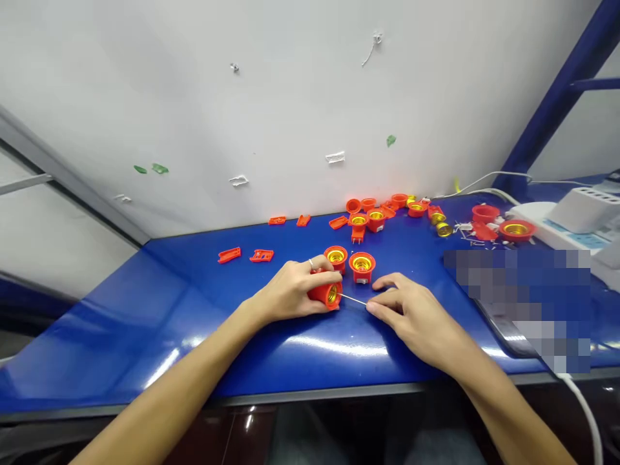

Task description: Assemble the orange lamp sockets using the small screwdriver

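Note:
In the head view, my left hand is wrapped round a red lamp socket lying on its side on the blue table, its gold threaded opening turned to the right. My right hand pinches a thin metal rod between thumb and fingers. The rod's far end meets the socket's opening; how deep it reaches I cannot tell. Just behind my hands stand two more red sockets with gold threads, one partly behind my left fingers and the other to its right.
Several red sockets and loose parts lie along the wall. Flat red plastic pieces are at the left. On the right are a red cup, small scattered bits, a dark tablet-like device partly blurred out, and a white cable.

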`<act>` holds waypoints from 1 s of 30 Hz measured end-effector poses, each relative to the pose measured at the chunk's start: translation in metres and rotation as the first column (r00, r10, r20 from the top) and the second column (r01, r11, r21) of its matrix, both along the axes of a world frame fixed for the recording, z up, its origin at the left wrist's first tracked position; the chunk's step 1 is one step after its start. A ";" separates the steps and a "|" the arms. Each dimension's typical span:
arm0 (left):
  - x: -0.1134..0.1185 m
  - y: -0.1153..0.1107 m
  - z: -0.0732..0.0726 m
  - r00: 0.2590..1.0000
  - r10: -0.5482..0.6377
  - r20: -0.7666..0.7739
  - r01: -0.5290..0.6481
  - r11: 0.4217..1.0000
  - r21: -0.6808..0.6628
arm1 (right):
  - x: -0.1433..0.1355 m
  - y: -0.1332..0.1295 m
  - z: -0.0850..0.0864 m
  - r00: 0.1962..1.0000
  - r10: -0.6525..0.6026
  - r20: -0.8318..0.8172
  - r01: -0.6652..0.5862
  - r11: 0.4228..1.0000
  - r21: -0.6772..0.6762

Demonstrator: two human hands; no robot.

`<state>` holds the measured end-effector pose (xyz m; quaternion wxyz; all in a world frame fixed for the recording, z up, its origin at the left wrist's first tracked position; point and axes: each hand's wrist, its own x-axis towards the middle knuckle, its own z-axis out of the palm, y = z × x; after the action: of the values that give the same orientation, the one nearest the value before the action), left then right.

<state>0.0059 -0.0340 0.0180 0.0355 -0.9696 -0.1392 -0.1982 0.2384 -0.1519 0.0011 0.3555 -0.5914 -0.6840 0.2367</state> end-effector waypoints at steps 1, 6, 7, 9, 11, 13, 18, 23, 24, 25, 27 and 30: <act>0.000 -0.001 0.000 1.000 0.011 -0.006 -0.011 1.000 0.009 | 0.001 0.000 0.001 1.000 0.002 0.012 -0.002 1.000 -0.003; 0.003 -0.008 0.004 0.997 0.060 -0.053 -0.055 0.994 0.097 | 0.000 0.002 0.006 0.998 -0.009 0.062 0.011 0.999 -0.032; 0.003 -0.009 0.006 0.996 0.066 -0.066 -0.058 0.992 0.115 | -0.001 0.002 0.007 0.998 -0.023 0.063 0.025 0.999 -0.033; 0.005 -0.013 0.010 0.993 0.084 -0.086 -0.071 0.987 0.145 | -0.003 0.003 0.007 0.997 -0.061 0.050 0.062 0.998 -0.016; 0.007 -0.015 0.014 0.989 0.115 -0.094 -0.098 0.981 0.167 | -0.002 0.004 0.005 0.996 -0.085 0.018 0.084 0.996 0.023; 0.008 -0.017 0.017 0.984 0.149 -0.093 -0.132 0.976 0.175 | -0.002 0.003 0.002 0.996 -0.090 -0.022 0.092 0.993 0.070; 0.008 -0.017 0.016 0.980 0.172 -0.096 -0.160 0.979 0.126 | -0.010 -0.003 -0.002 0.981 -0.152 -0.123 0.172 0.970 0.172; 0.007 -0.013 0.007 0.988 0.147 -0.041 -0.147 0.989 -0.004 | -0.015 -0.004 0.001 0.973 -0.193 -0.130 0.207 0.972 0.110; 0.007 -0.011 0.006 0.990 0.141 -0.018 -0.141 0.989 -0.034 | -0.015 -0.004 0.002 0.973 -0.192 -0.126 0.203 0.976 0.083; 0.007 -0.009 0.005 0.991 0.134 0.007 -0.134 0.989 -0.062 | -0.014 -0.004 0.004 0.974 -0.189 -0.124 0.198 0.978 0.063; 0.007 -0.006 0.004 0.991 0.124 0.053 -0.118 0.987 -0.109 | -0.013 -0.004 0.008 0.976 -0.176 -0.128 0.184 0.982 0.048; 0.007 -0.005 0.005 0.987 0.119 0.105 -0.102 0.982 -0.157 | -0.013 -0.008 0.013 0.974 -0.163 -0.156 0.181 0.978 0.108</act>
<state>0.0130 -0.0392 0.0232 -0.0350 -0.9473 -0.2094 -0.2398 0.2250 -0.1600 0.0141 0.4591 -0.6067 -0.6154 0.2058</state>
